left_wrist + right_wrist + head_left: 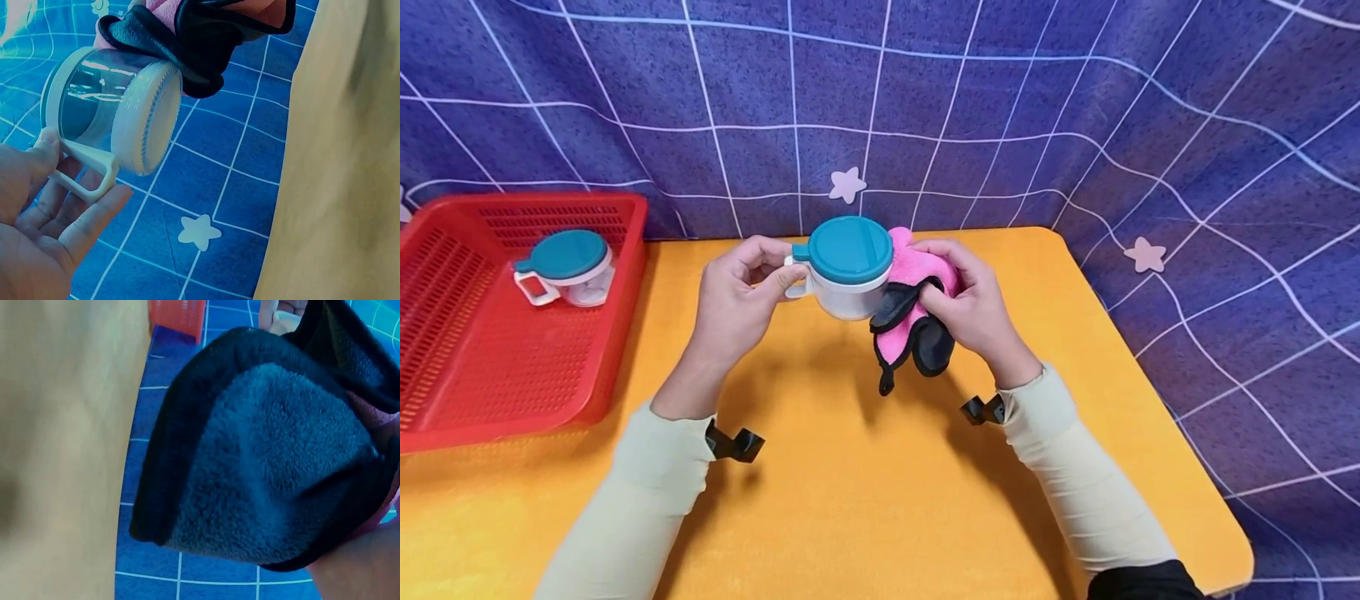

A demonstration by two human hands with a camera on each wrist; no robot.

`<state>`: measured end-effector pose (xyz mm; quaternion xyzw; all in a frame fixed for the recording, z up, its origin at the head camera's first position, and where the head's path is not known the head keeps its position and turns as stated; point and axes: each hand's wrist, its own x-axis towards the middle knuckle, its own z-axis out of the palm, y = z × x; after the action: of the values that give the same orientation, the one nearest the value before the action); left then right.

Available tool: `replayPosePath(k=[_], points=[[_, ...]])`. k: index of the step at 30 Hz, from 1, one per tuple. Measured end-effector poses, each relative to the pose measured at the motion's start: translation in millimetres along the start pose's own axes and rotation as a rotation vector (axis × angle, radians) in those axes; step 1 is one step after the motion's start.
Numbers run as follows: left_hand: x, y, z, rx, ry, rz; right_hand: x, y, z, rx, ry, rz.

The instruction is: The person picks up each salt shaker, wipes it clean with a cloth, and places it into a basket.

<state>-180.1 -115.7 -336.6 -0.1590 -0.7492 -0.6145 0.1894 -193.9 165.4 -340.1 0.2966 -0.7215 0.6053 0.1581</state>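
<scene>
A clear jar with a teal lid and a white handle (850, 258) is held above the table. My left hand (737, 292) grips it by the handle, thumb on top. In the left wrist view the jar (94, 100) shows its clear wall and white base, and the left hand (44, 212) has its fingers about the handle. My right hand (970, 300) holds a bunched pink and dark grey cloth (895, 333) with black edging against the jar's right side. In the right wrist view the cloth (269, 462) covers most of the right hand (362, 569).
At the left of the yellow table (850, 500) sits a red plastic basket (617, 333). A second teal-lidded jar (568, 262) with a white handle is inside it. Behind the table hangs a blue curtain (955, 108) with a white grid and stars.
</scene>
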Motion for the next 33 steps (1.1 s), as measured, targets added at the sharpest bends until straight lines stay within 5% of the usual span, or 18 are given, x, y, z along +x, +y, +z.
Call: replayPosePath(k=[7, 23, 33], points=[[-1.8, -1.6, -3.7, -0.050, -0.055, -0.002, 5.5, 15, -11, 0.075, -0.091, -0.006], [-4.0, -3.3, -9.3, -0.097, -0.197, 0.031, 18.4, 23, -23, 0.184, -0.340, 0.138], [-4.0, -1.2, -7.4, -0.064, -0.179, 0.011, 24.4, 29, -24, 0.207, -0.371, 0.147]])
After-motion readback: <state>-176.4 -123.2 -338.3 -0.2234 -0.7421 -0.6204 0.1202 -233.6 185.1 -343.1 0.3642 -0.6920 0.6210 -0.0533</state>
